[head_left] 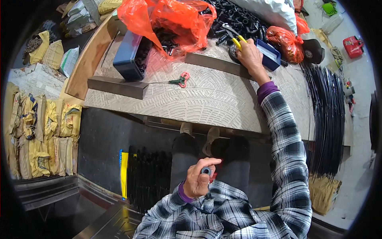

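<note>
Near my lap, my left hand (196, 178) is closed around a small dark tubular piece (205, 171), its round hollow end facing up. The index finger stretches out past it. Across the table, my right hand (250, 55) is closed at the yellow handles of a pair of pliers (237, 42), whose metal jaws point toward the far left. Just under that hand is a dark round object, partly hidden. An open blue box (268, 55) stands right beside the hand. Many loose black parts (229, 16) are heaped beyond the pliers.
Scissors (181, 81) with red and green handles lie on the textured table (191, 103). Two metal bars (117, 87) lie there too, near another blue bin (128, 57). Red plastic bags (171, 20) cover the back; long black rods (327, 119) hang at the right edge.
</note>
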{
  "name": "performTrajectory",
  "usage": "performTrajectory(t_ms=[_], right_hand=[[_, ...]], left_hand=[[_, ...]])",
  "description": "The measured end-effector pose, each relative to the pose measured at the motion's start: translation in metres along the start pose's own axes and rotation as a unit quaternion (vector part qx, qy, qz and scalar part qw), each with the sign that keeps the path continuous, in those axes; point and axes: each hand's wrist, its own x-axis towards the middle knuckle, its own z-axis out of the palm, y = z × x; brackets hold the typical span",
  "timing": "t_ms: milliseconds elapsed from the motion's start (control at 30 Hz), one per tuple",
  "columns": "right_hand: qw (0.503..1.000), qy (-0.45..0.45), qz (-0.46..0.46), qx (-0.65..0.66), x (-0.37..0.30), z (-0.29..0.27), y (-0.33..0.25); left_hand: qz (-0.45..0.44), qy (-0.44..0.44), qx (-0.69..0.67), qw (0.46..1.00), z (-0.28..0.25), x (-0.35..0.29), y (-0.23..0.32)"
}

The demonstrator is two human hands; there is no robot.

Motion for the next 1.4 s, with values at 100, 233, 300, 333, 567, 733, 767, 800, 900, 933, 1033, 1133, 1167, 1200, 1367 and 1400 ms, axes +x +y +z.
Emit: performTrajectory(t_ms=[100,233,300,333,567,733,767,800,900,933,1033,1133,1167,1200,1367,1400], right_hand=[[0.999,0.036,-0.011,0.003,0.001,0.001,-0.001],[1.000,-0.004,-0.017,0.003,0.003,0.003,-0.003],[0.999,0.027,0.001,0.024,0.001,0.001,-0.002],[0.999,0.032,0.014,0.034,-0.001,-0.003,-0.003],[0.976,0.097,-0.014,0.193,-0.024,-0.024,0.015],[0.757,-0.050,0.054,0.650,-0.149,-0.096,-0.059],[0.711,-0.071,0.017,0.699,-0.179,-0.101,-0.064],[0.689,-0.068,-0.020,0.721,-0.207,-0.107,-0.075],[0.646,-0.036,-0.098,0.756,-0.257,-0.112,-0.089],[0.646,-0.020,-0.099,0.757,-0.268,-0.111,-0.093],[0.627,0.006,-0.076,0.775,-0.290,-0.116,-0.100],[0.648,0.003,-0.102,0.755,-0.300,-0.125,-0.099],[0.663,0.019,-0.134,0.737,-0.302,-0.126,-0.098],[0.676,0.037,-0.164,0.717,-0.305,-0.127,-0.097],[0.651,0.090,-0.150,0.739,-0.316,-0.134,-0.108],[0.654,0.093,-0.151,0.735,-0.317,-0.135,-0.109]], left_hand=[[-0.009,0.005,0.005,1.000,-0.002,-0.001,0.000],[-0.015,0.005,0.008,1.000,-0.004,-0.002,-0.001],[-0.012,0.006,0.009,1.000,-0.005,-0.002,0.000],[-0.013,0.006,0.009,1.000,-0.005,-0.003,0.000],[-0.016,-0.002,-0.001,1.000,-0.001,-0.007,0.004],[-0.038,0.051,-0.027,0.998,-0.003,-0.007,0.012],[-0.038,0.050,-0.020,0.998,0.001,-0.002,0.020],[-0.033,0.036,-0.008,0.999,0.003,-0.001,0.026],[-0.002,0.021,0.011,1.000,0.020,0.004,0.046],[-0.009,0.007,0.008,1.000,0.024,0.000,0.051],[0.061,0.023,0.007,0.998,0.029,-0.014,0.048],[0.070,0.030,0.017,0.997,0.033,-0.028,0.055],[0.074,0.032,0.019,0.997,0.033,-0.032,0.057],[0.078,0.022,0.017,0.997,0.035,-0.035,0.058],[0.020,0.023,0.057,0.998,0.041,-0.048,0.071],[0.022,0.022,0.057,0.998,0.041,-0.049,0.071]])
